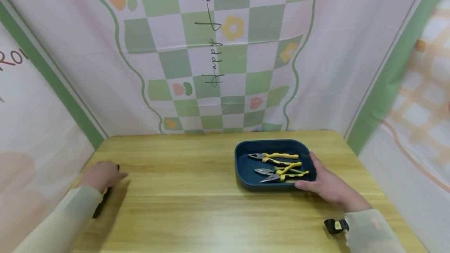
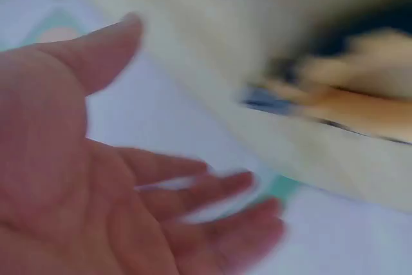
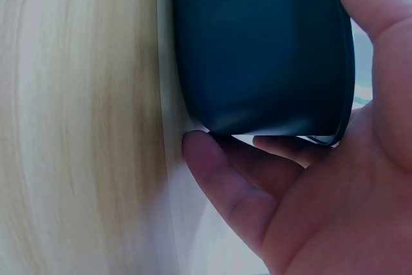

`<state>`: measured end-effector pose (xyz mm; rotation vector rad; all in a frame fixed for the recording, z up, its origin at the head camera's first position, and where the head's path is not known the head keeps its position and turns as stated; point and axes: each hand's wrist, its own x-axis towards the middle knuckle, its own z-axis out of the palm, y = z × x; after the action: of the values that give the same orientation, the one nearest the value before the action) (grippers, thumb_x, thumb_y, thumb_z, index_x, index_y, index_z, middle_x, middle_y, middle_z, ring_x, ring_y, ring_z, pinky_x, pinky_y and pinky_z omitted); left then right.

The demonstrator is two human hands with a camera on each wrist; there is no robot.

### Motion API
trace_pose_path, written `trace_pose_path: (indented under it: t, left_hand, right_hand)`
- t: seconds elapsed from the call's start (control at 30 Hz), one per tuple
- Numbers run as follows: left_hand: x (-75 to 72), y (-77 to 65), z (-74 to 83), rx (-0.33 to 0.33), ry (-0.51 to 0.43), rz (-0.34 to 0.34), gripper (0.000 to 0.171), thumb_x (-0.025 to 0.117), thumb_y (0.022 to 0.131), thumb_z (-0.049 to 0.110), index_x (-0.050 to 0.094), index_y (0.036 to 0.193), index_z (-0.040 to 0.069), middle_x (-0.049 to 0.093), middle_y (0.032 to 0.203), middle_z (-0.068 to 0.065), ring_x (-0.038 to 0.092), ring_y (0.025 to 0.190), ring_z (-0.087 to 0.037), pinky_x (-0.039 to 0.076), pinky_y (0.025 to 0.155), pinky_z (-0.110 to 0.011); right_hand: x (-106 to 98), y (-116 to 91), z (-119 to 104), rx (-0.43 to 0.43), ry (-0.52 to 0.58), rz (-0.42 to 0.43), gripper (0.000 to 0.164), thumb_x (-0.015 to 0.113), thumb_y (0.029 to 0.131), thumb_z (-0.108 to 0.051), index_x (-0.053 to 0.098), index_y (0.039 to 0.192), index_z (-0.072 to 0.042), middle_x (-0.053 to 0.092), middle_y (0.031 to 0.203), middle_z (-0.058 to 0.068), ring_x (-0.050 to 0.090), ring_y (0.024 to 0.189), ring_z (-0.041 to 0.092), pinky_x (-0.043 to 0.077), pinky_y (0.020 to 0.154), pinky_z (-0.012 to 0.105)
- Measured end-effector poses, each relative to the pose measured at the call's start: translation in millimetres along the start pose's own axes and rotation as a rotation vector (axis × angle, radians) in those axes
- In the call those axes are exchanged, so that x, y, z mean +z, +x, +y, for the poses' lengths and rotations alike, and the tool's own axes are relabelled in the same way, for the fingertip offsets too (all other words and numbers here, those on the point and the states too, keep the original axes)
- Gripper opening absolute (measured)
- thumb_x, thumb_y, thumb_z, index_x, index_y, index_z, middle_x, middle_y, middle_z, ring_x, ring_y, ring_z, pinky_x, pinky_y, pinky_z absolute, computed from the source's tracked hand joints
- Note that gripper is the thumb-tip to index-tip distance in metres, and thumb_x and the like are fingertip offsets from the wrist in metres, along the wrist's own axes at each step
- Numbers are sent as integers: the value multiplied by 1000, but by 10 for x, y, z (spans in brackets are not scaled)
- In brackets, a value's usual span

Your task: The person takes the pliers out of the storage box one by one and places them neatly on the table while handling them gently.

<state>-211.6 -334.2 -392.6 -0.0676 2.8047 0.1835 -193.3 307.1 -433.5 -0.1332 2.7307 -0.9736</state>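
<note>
A dark blue tray [image 1: 242,177] with rounded corners sits on the right side of the table. Inside lie pliers [image 1: 281,155] with yellow and black handles, and below them long-nose pliers [image 1: 270,178] crossing another pair of pliers [image 1: 263,171]. My right hand [image 1: 328,184] grips the tray's right end, thumb at the near rim, fingers round the far side. In the right wrist view the fingers [image 3: 232,191] curl at the tray's outer wall [image 3: 257,49]. My left hand [image 1: 100,177] is over the table's left edge, its fingers [image 2: 212,194] extended and holding nothing.
The wooden table [image 1: 175,206] has a patterned cloth [image 1: 218,61] hanging behind it and more cloth at both sides. A black strap piece [image 1: 335,225] sits at the right wrist. Blurred dark and tan shapes fill the left wrist view's upper right.
</note>
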Motion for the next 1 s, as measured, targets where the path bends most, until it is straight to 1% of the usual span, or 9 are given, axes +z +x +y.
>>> trace_pose_path:
  t: [0.07,0.13,0.17,0.3,0.4,0.57,0.63,0.77,1.0]
  left_hand:
    - [-115,82,219,63,-22,35,85,51,88,58,40,128,-16,40,125,-40,50,101,-51,40,83,-61]
    - [-202,172,449,131,-60,58,94,50,88,59,26,135,-19,30,133,-40,40,113,-53,32,93,-61]
    - [-241,213,563,163,-78,67,94,51,87,60,27,135,-18,32,134,-38,33,119,-54,26,96,-62]
    - [-386,303,1000,257,-220,55,93,57,83,59,32,137,-12,41,134,-30,39,120,-46,31,97,-56]
    - [-496,329,1295,291,-413,2,89,62,81,58,35,139,-3,46,133,-20,46,118,-38,37,95,-51]
    - [-686,396,1817,348,-867,-171,70,67,86,33,36,136,-6,47,130,-20,51,114,-33,41,94,-41]
    - [-752,409,2047,335,-1007,-248,67,68,87,23,34,136,-9,48,128,-22,52,113,-32,43,93,-37]
    - [-818,427,2504,302,-1142,-343,72,69,85,17,28,138,-10,47,130,-23,53,112,-30,46,89,-33]
    - [-750,510,3200,269,-1384,-465,72,71,83,9,28,139,-8,50,129,-19,55,109,-30,45,90,-37]
  right_hand:
    - [-5,-6,-1,3,2,-2,117,64,78,-59,-24,144,-18,10,143,38,20,124,58,21,94,68]
    - [-14,-10,-3,1,-2,-2,117,64,79,-58,-23,144,-17,10,143,39,21,123,58,22,93,68]
    - [-19,-13,-4,0,-5,1,117,64,79,-59,-23,144,-17,11,143,39,22,123,58,23,93,67]
    - [-33,-16,-2,-12,-19,15,117,64,78,-59,-22,144,-16,13,142,39,24,122,58,24,93,67]
    - [-26,-12,4,-25,-17,18,117,65,78,-59,-22,145,-16,12,143,38,23,122,58,23,93,67]
    - [-2,-9,11,-29,-15,22,117,65,78,-59,-21,145,-17,14,142,39,25,122,58,24,93,66]
    - [1,-9,9,-28,-13,25,117,65,78,-59,-22,145,-18,14,142,39,25,122,58,24,93,66]
    - [-8,-6,23,-21,6,20,116,65,78,-58,-22,144,-20,11,143,38,22,123,57,21,94,67]
    - [0,-14,0,-20,-6,19,116,65,78,-58,-21,145,-17,13,143,38,23,123,57,22,94,67]
